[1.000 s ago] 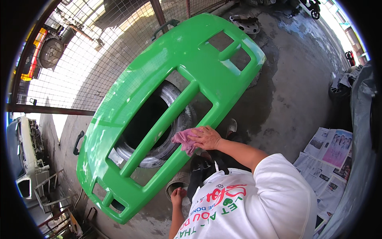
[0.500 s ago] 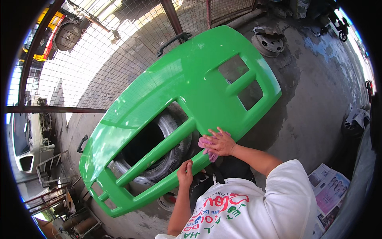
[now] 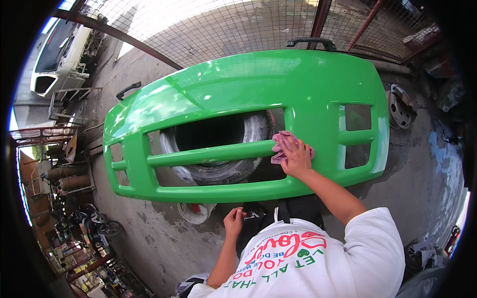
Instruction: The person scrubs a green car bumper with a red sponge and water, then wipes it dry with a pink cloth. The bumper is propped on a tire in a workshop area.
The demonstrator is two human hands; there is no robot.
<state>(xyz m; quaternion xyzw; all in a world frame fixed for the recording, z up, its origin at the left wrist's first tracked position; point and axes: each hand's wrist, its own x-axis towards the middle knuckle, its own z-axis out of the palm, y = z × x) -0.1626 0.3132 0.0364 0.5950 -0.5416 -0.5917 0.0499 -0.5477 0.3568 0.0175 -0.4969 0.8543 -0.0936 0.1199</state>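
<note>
Head view looks down on a bright green car bumper (image 3: 248, 89) lying face up across an old tyre (image 3: 248, 130) on the concrete floor (image 3: 422, 169). The right hand (image 3: 297, 158) presses flat, fingers spread, on a crumpled pink rag (image 3: 279, 144), which sits on the bumper just where the middle crossbar meets the panel to the right of the big central opening. The left hand (image 3: 233, 222) hangs loosely curled below the bumper's near edge, holding nothing that shows and touching no part of the bumper. A small round tub (image 3: 191, 212) stands on the floor just under that near edge, beside the left hand.

Judging by the surface, the broad upper face of the bumper already gleams evenly, with clean reflections. The wiping seems to be well along but not finished: the rag is at work in the recessed parts near the right-hand openings, and whether the crossbar, the far left end and the lower lip have been rubbed cannot be told. A wire fence (image 3: 238, 25) rises beyond the bumper's far edge.
</note>
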